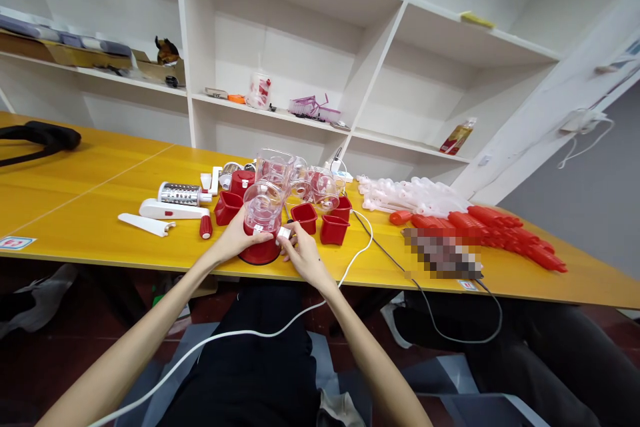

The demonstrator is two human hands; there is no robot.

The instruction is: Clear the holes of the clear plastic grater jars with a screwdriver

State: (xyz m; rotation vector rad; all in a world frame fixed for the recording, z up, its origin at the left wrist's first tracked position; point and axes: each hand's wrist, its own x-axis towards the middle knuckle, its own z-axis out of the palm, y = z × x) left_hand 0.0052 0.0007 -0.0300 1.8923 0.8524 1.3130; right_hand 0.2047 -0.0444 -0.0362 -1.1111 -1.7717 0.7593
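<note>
Near the table's front edge stands a rotary grater body with a clear plastic housing point(263, 200) on a round red base point(260, 253). My left hand point(233, 239) is closed around its left side, thumb lying across the front. At the right of the base, my right hand point(306, 257) has its fingers closed on a small white knob point(283, 233). To the left lie a metal grating drum point(180, 193), a white crank arm point(173, 209), a red handle grip point(205, 227) and a flat white piece point(147, 223).
Red square cups point(334, 230) and more clear housings point(323, 187) crowd behind my hands. A white cable point(364, 247) runs over the front edge. Red plastic parts point(475, 227) and whitish ones point(410, 193) are piled at the right. Shelves point(280, 113) rise behind the table.
</note>
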